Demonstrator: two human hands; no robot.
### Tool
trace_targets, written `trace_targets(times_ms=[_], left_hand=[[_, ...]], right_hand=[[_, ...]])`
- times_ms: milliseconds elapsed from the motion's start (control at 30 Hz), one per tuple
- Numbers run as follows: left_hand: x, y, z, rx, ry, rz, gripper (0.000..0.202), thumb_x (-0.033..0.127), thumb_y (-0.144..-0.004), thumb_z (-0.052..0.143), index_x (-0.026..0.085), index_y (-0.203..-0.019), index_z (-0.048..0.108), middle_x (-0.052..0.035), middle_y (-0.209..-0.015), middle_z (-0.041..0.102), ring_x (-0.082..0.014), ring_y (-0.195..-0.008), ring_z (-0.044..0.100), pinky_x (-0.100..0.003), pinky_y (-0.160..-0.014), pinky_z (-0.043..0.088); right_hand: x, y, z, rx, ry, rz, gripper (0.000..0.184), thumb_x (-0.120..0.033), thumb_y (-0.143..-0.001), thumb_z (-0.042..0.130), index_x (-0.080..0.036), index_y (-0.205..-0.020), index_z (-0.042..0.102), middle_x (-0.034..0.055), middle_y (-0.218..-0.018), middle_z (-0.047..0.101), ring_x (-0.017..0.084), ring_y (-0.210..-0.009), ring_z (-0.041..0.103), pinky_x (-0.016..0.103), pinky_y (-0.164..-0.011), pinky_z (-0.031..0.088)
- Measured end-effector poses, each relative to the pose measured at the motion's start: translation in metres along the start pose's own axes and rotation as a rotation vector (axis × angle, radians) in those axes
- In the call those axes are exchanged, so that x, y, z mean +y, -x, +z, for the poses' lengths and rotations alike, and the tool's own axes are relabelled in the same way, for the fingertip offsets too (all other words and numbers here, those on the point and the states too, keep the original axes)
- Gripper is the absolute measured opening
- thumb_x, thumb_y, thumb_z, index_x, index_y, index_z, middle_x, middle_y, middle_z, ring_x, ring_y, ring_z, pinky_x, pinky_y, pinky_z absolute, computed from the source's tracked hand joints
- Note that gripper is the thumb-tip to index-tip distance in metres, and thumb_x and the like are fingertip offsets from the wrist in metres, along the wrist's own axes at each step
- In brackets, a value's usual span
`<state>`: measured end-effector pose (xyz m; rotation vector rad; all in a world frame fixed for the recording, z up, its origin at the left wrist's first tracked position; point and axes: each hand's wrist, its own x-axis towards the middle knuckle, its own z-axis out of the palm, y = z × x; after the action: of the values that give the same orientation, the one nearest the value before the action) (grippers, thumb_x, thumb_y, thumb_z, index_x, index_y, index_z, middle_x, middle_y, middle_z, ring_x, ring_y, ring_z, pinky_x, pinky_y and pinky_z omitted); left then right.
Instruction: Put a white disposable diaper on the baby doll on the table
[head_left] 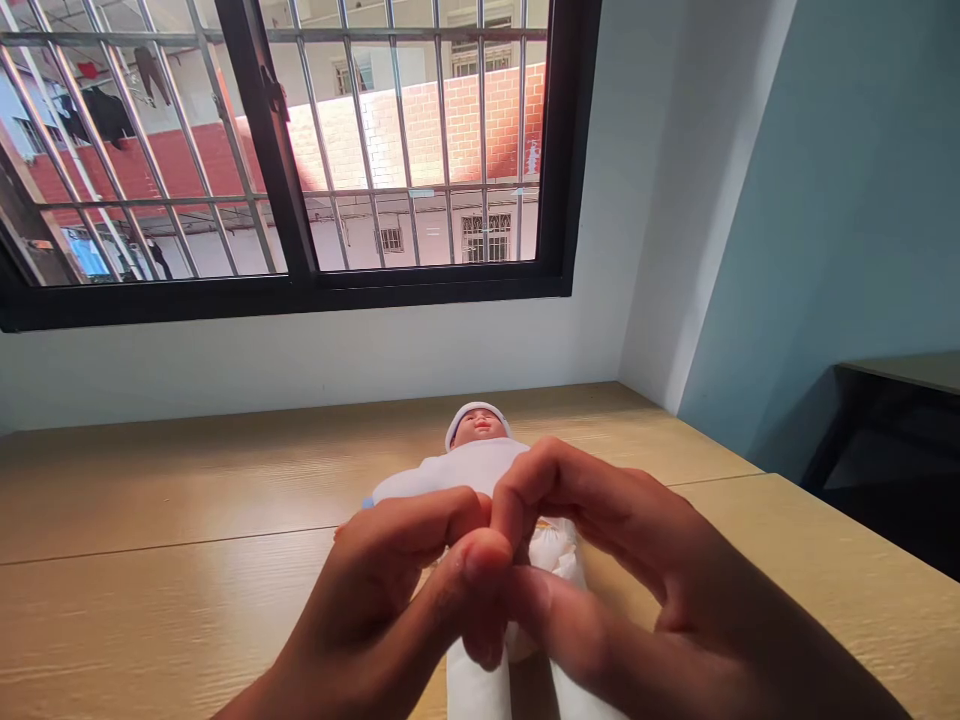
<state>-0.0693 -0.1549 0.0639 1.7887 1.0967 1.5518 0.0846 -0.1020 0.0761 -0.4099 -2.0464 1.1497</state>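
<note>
A baby doll (469, 462) lies on its back on the wooden table, its head toward the window. It wears a white cap (478, 408) and a white top, with white cloth over its legs. My left hand (397, 575) and my right hand (622, 545) meet above the doll's middle, thumbs and fingertips pressed together. Both are closed in a pinch. Whatever may be between the fingertips is hidden. A puffy white piece of cloth or diaper (555, 550) shows behind my right hand's fingers. The doll's waist is mostly covered by the hands.
The wooden table (187, 620) has a seam across it and meets the white wall. A black-framed window (450, 280) with metal bars is above it. At the right, beyond the table's edge, stands a dark desk (900, 420) beside a bluish wall.
</note>
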Motion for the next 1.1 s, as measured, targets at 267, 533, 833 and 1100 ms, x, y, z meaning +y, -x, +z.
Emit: trace_targets(times_ms=[267,533,833,1100], left_hand=[[0.0,0.0,-0.001,-0.009,0.136,-0.042,0.037,0.035,-0.092,0.05,0.02,-0.059,0.055,0.0005,-0.057,0.054,-0.013,-0.057,0.051,-0.024,-0.059,0.046],[-0.007,0.001,-0.009,-0.173,0.322,-0.139,0.035,0.035,-0.096,0.042,0.018,-0.066,0.044,0.0029,-0.057,0.045,-0.0077,-0.054,0.041,-0.019,-0.051,0.033],[-0.007,0.005,-0.007,-0.168,0.27,-0.185,0.039,0.044,-0.093,0.045,0.019,-0.064,0.042,0.0028,-0.055,0.04,-0.0089,-0.051,0.036,-0.022,-0.048,0.031],[-0.001,0.002,-0.008,-0.198,0.223,-0.049,0.041,0.041,-0.094,0.045,0.02,-0.061,0.037,0.0041,-0.053,0.034,-0.0084,-0.049,0.032,-0.022,-0.045,0.027]], right_hand=[[-0.01,0.004,-0.002,0.106,0.203,-0.079,0.004,-0.028,-0.085,0.063,-0.024,-0.084,0.063,-0.0011,-0.073,0.064,0.015,-0.067,0.063,0.028,-0.066,0.055],[-0.005,0.019,0.009,0.385,0.624,-0.454,0.009,-0.025,-0.081,0.068,-0.032,-0.086,0.071,0.0,-0.075,0.066,0.019,-0.072,0.067,0.028,-0.068,0.059],[-0.027,0.015,0.014,0.421,0.962,-0.563,0.018,-0.019,-0.085,0.06,-0.033,-0.09,0.07,-0.0046,-0.07,0.068,0.017,-0.064,0.067,0.026,-0.075,0.059],[-0.01,0.019,0.018,0.416,1.044,-0.673,0.01,-0.028,-0.086,0.061,-0.031,-0.078,0.067,-0.0054,-0.074,0.068,0.014,-0.069,0.067,0.02,-0.075,0.057]])
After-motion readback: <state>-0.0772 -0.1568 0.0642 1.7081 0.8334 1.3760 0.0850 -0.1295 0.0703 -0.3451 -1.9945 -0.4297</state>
